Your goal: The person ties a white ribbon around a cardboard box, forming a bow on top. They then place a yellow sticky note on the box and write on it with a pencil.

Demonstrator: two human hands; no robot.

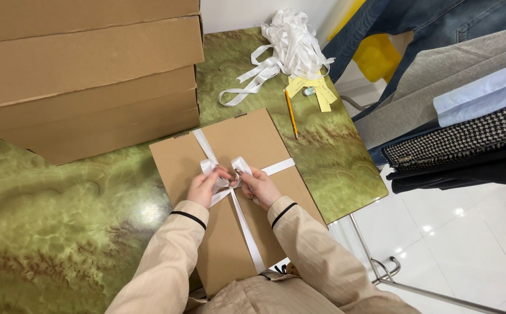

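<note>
Hands meet mid-box: your left hand [203,187] and right hand [259,186] each pinch a loop of the white satin ribbon [247,229] crossed over the flat brown cardboard box [224,244], which lies on the green marbled table [61,232]. Loose white ribbon pile [291,46] and yellow pencil [291,113] lie beyond.

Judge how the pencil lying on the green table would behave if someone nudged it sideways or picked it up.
The pencil is thin and long and lies flat on the glossy green table, so a sideways nudge would probably make it roll or skid. It looks stiff and light, likely easy to lift with two fingers. Yellow paper slips lie near its upper end and might stop it.
</note>
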